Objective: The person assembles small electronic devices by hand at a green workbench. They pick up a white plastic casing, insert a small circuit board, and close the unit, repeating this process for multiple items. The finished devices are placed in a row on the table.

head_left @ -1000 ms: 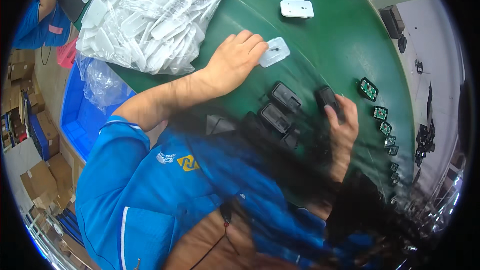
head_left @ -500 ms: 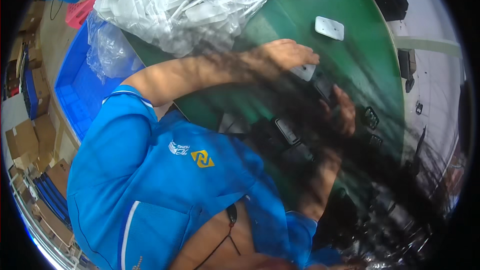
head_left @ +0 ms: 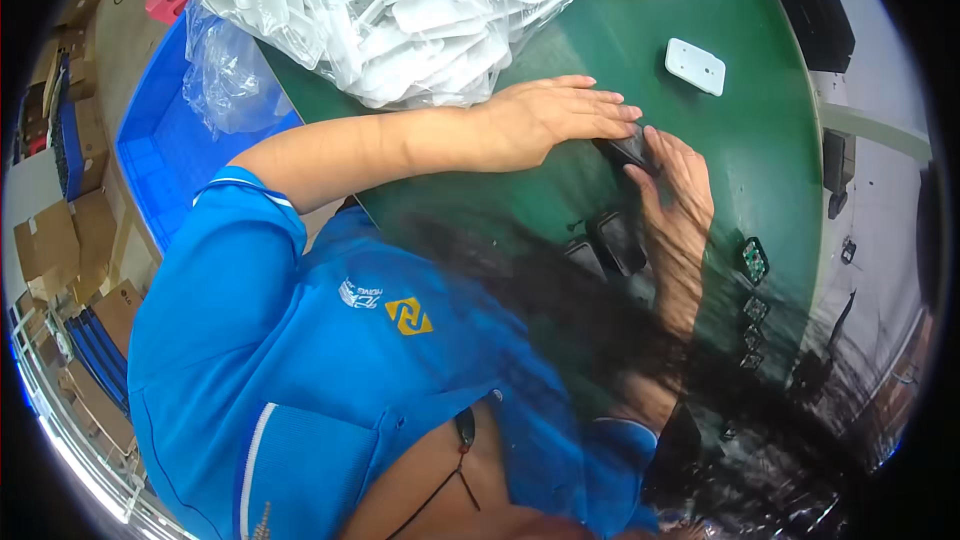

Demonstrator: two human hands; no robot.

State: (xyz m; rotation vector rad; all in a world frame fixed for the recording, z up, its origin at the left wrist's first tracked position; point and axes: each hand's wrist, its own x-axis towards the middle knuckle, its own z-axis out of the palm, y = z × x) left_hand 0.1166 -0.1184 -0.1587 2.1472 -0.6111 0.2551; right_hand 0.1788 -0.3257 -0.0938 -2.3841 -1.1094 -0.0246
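Observation:
Between my two hands is a dark, flat plastic casing (head_left: 628,148), partly covered by fingers. From the left, my left hand (head_left: 545,120) lays its nearly straight fingers over the casing's far end. My right hand (head_left: 680,180) grips the same casing from the right, with the thumb on the near side. No white plate shows at my fingers. Close to my right wrist, black casings (head_left: 618,242) lie on the green table (head_left: 480,202). A single white plate (head_left: 695,67) with small holes rests beyond my hands.
A clear bag of white plates (head_left: 400,25) covers the far left of the table. Beside it stands a blue bin (head_left: 150,155). Small circuit boards (head_left: 754,260) line up on the right. Dark strands (head_left: 540,275) blur part of the view.
My hands have come together on the dark casing. The white plate that was under my left fingers is no longer visible. The dark strands have shifted down, uncovering my left forearm.

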